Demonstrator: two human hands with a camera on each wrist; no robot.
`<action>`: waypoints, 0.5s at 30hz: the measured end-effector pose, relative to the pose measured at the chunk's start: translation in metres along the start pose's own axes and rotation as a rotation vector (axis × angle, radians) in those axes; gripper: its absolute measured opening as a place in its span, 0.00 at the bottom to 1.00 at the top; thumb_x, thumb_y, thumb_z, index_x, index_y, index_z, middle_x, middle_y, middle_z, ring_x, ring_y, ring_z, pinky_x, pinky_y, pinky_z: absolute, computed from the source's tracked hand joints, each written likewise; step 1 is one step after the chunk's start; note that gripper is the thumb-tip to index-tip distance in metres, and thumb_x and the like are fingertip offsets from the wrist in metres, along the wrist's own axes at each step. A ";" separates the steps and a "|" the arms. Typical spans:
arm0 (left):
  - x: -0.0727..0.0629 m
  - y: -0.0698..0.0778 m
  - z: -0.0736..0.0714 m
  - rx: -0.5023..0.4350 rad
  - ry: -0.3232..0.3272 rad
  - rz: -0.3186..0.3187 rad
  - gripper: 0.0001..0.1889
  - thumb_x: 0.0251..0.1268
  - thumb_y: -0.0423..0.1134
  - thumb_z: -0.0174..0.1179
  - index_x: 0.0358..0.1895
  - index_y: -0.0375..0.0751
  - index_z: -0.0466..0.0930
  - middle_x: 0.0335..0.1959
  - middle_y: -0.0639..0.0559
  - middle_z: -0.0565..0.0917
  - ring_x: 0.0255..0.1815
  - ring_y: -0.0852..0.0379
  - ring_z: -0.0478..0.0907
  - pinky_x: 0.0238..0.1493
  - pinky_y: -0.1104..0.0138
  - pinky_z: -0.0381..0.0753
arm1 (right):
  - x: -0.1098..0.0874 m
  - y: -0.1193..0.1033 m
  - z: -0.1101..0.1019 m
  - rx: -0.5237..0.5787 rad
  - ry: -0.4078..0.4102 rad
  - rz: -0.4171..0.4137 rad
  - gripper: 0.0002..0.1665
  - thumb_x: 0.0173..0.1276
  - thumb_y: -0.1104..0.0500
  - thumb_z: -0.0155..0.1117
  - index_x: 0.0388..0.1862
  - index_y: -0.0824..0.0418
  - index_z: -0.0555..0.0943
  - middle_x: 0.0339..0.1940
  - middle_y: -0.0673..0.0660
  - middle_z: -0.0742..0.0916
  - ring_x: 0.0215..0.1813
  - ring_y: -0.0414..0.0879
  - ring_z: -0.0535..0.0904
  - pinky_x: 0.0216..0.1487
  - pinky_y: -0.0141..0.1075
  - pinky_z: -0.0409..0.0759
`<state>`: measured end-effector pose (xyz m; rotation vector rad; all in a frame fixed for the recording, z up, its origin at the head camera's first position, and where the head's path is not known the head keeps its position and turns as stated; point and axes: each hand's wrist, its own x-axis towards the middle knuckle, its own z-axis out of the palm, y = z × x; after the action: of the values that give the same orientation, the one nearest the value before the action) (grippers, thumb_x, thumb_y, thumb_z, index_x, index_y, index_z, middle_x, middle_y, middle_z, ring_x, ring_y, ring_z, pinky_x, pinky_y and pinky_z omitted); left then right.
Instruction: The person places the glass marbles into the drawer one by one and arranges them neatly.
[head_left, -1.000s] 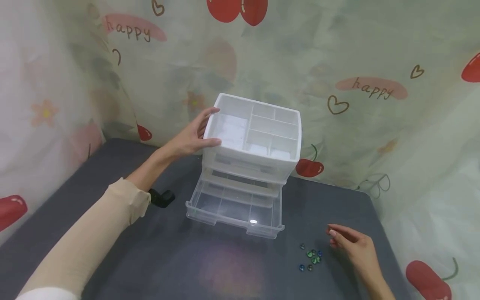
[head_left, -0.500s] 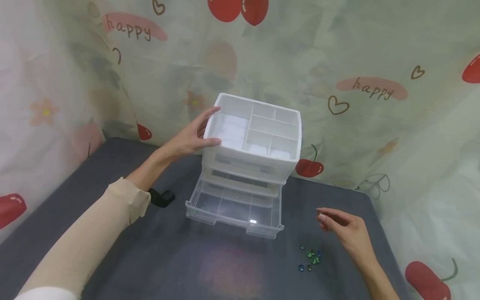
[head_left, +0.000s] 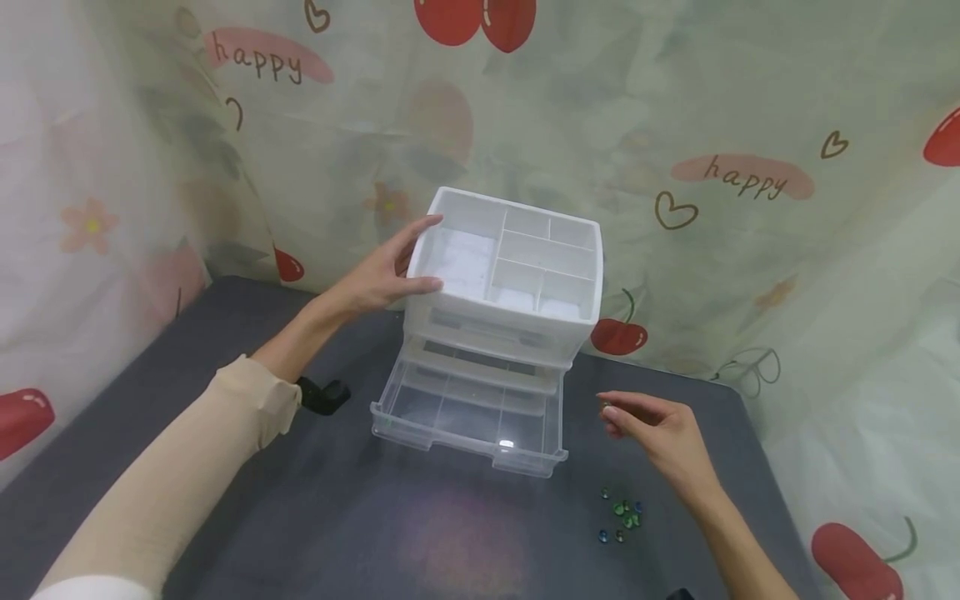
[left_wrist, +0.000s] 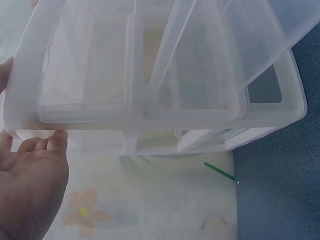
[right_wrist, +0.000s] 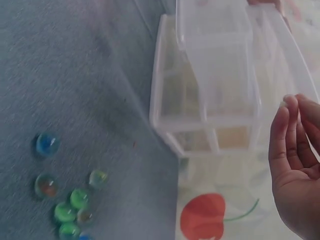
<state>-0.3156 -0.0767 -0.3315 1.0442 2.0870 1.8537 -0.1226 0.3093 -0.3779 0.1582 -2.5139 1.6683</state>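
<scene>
A white plastic drawer organizer point(head_left: 506, 258) has a divided tray on top. Its clear lower drawer point(head_left: 468, 408) is pulled out toward the front. My left hand point(head_left: 382, 271) grips the organizer's left side, thumb and fingers over the top rim; the left wrist view shows fingers at its edge too. To the right of the drawer, my right hand point(head_left: 660, 433) is raised over the table, pinching a small marble point(right_wrist: 283, 104) mostly hidden by the fingertips. Several loose marbles point(head_left: 626, 512), green, blue and brownish, lie on the table below that hand.
The dark grey table point(head_left: 315, 508) backs onto a printed curtain point(head_left: 697, 83) with cherries and lettering. A black strap-like object point(head_left: 324, 397) lies left of the drawer, beside the left sleeve point(head_left: 187, 467).
My right hand has moved left and farther back, away from the loose marbles and closer to the pulled-out drawer. The left hand and organizer stay in place.
</scene>
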 end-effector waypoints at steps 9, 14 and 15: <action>-0.002 -0.001 0.000 0.003 0.004 -0.009 0.45 0.66 0.29 0.64 0.81 0.48 0.45 0.81 0.50 0.48 0.77 0.48 0.53 0.69 0.52 0.62 | 0.016 -0.009 0.019 0.013 -0.057 -0.019 0.18 0.66 0.58 0.71 0.51 0.68 0.85 0.40 0.61 0.90 0.37 0.47 0.87 0.42 0.38 0.83; -0.002 -0.002 -0.001 0.008 0.002 -0.004 0.45 0.67 0.29 0.63 0.80 0.50 0.46 0.81 0.56 0.47 0.79 0.51 0.48 0.71 0.53 0.58 | 0.024 -0.014 0.027 0.006 -0.079 -0.026 0.17 0.67 0.58 0.70 0.51 0.66 0.86 0.38 0.58 0.90 0.37 0.48 0.87 0.42 0.37 0.83; -0.001 -0.002 -0.001 0.008 0.001 -0.002 0.45 0.67 0.29 0.63 0.80 0.50 0.46 0.81 0.57 0.47 0.79 0.52 0.48 0.71 0.53 0.58 | 0.025 -0.015 0.029 0.004 -0.086 -0.029 0.17 0.67 0.58 0.70 0.51 0.66 0.86 0.38 0.59 0.90 0.37 0.49 0.87 0.42 0.36 0.83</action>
<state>-0.3162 -0.0786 -0.3337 1.0427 2.0965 1.8474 -0.1463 0.2760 -0.3712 0.2721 -2.5566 1.6909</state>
